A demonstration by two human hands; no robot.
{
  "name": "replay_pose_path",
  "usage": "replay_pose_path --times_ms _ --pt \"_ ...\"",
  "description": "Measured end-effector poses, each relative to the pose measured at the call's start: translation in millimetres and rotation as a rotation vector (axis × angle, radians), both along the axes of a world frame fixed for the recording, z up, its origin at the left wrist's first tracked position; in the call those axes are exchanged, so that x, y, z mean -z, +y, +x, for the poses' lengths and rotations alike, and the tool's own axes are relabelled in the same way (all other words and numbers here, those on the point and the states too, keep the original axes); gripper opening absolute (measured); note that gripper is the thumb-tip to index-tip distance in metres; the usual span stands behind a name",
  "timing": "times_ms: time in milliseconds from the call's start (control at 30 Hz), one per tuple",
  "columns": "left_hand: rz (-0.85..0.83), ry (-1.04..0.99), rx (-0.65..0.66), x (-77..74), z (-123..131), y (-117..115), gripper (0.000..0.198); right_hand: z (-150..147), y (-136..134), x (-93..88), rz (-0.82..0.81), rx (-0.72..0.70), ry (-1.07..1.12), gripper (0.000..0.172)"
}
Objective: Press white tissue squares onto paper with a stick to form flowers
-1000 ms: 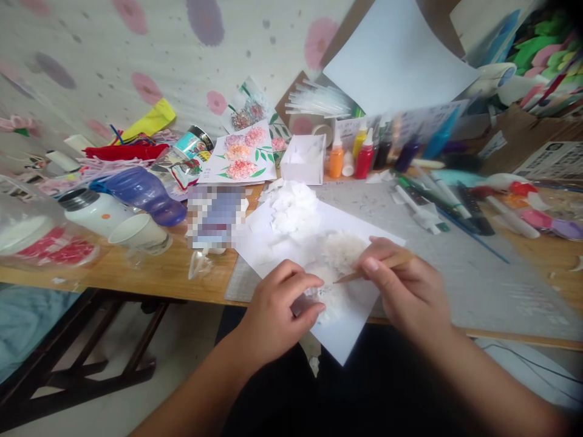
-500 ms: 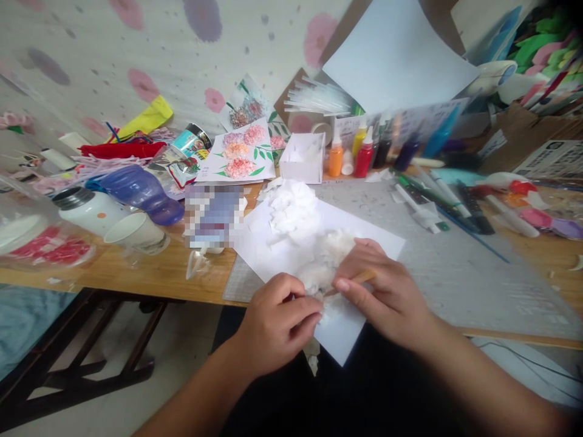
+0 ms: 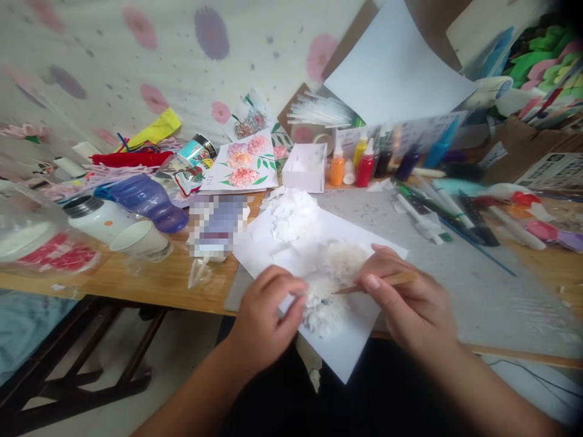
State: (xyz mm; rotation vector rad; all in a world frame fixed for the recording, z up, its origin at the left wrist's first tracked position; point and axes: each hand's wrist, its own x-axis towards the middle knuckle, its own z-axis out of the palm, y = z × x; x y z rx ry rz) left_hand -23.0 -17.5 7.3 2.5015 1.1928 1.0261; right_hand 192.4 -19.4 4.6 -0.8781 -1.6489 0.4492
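Note:
A slim pointed wooden stick [image 3: 401, 278] is gripped between the thumb and fingers of my right hand [image 3: 412, 297], its tip pointing left over a ruffled cluster of white paper bits [image 3: 325, 309]. Beside that cluster on the left is my left hand [image 3: 268, 315], thumb and forefinger curled close together; anything between them is too small to make out. A second fluffy white cluster [image 3: 341, 258] lies just behind. Both clusters rest on a white sheet of paper [image 3: 346, 358], which also carries a heap of loose white paper scraps [image 3: 295, 215] at its far end.
A grey cutting mat [image 3: 478, 297] lies under the sheet, with pens [image 3: 423, 218] on its right. Behind stand paint bottles [image 3: 364, 164], a small white box [image 3: 303, 170] and a flower picture [image 3: 243, 164]. To the left are a paper cup [image 3: 143, 240] and a blurred-out phone-like object [image 3: 218, 227].
My hands have moved apart: the left drew back leftward and the right shifted right with the stick. The cluster between them shows more fully. The whole view has shifted slightly.

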Motion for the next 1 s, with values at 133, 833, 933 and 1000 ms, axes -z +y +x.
replay_pose_path --times_ms 133,833,933,1000 --pt "0.145 0.282 -0.246 -7.4 -1 39 0.028 0 0 2.7 0.015 0.032 0.003 0.021" --pt "0.159 0.037 -0.049 3.4 15 -8 0.021 -1 -3 -0.5 0.019 -0.049 -0.040 0.017" --pt "0.177 0.054 -0.047 4.6 16 -8 0.023 -2 -2 -3.5 -0.001 -0.066 -0.140 0.016" --pt "0.174 0.063 -0.047 5.4 15 -8 0.021 -4 -1 -3.6 0.003 -0.060 -0.184 0.016"
